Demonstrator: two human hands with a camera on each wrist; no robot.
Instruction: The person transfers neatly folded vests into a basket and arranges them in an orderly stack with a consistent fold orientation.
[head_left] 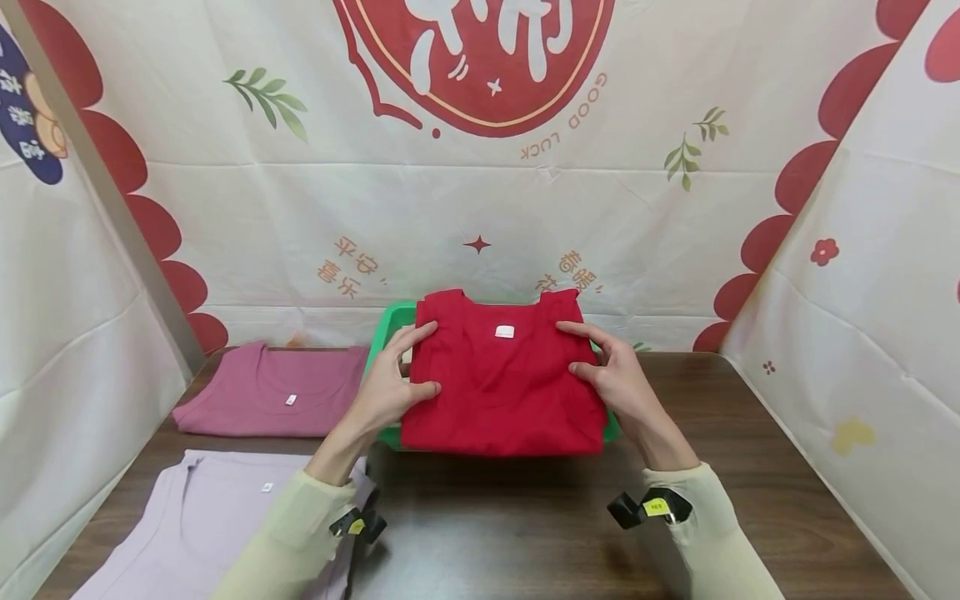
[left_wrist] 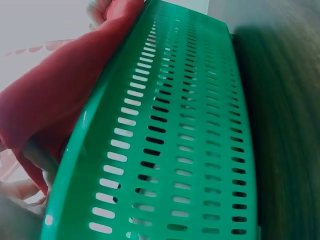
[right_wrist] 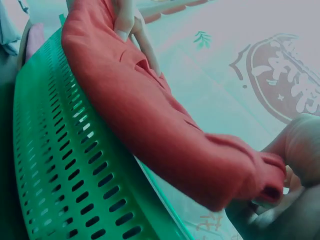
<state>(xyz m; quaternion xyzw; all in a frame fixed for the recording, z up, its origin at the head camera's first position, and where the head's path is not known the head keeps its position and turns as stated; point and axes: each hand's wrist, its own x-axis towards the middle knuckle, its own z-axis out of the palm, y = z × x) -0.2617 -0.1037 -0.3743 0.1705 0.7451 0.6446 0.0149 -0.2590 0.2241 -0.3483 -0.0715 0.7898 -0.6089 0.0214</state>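
A folded red shirt with a white neck label lies over the top of a green slotted basket, its front edge overhanging the near rim. My left hand grips the shirt's left side, thumb on top and other fingers partly beneath. On the opposite side my right hand holds the right edge the same way. In the right wrist view the red shirt sags as a thick fold above the basket wall, with the right hand pinching its end. Most of the basket's inside is hidden.
A folded mauve shirt lies on the brown table left of the basket. Nearer, a folded pale lilac shirt sits partly under the left sleeve. A printed white cloth hangs behind the table and along both sides.
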